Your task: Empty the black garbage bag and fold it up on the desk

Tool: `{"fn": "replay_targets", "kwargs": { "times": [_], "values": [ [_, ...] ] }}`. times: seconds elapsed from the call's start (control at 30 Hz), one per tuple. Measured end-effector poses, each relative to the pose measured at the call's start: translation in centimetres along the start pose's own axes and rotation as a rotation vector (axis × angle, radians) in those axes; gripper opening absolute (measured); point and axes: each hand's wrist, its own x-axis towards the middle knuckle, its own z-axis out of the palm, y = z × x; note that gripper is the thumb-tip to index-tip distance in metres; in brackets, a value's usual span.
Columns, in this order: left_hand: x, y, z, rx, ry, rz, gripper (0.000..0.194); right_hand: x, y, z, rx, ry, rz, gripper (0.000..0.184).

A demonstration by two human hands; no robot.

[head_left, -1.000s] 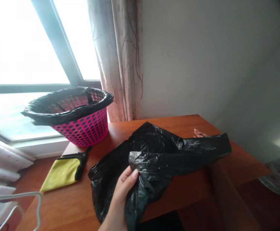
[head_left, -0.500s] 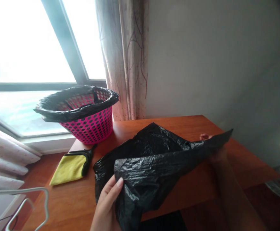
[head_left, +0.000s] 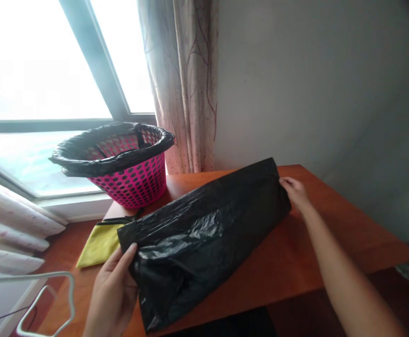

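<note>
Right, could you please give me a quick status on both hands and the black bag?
Left hand grips black bag at near end. Right hand holds far end. Bag stretched over table. Pink basket, yellow cloth alongside, clear of it.

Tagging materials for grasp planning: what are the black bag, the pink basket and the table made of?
Bag: thin plastic film, glossy; it wrinkles and catches highlights.
Basket: looks like moulded rigid plastic, with even round holes and a black liner over the rim.
Table: wood or wood-look laminate, smooth reddish-brown with a soft sheen; can't tell which.
</note>
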Motion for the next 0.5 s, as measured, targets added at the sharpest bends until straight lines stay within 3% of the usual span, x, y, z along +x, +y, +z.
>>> {"fn": "replay_targets", "kwargs": {
  "times": [0.13, 0.27, 0.43, 0.5],
  "values": [
    [2.8, 0.2, -1.5, 0.034, 0.016, -0.013, 0.021, 2.7, -1.2, 4.4, -0.062, -0.182, -0.003, 0.03],
    [3.4, 0.0, -3.3, 0.049, -0.058, -0.113, 0.013, 3.6, -0.8, 7.2, -0.115, -0.33, 0.017, 0.025],
    [2.1, 0.0, -6.7, 0.22, 0.087, -0.15, 0.026, 2.6, -0.4, 6.6, -0.097, -0.453, 0.081, 0.031],
    [0.8, -0.3, -8.0, 0.335, 0.063, -0.183, 0.036, 1.9, -0.5, 5.5, -0.02, -0.497, 0.148, 0.034]
  ]
}}
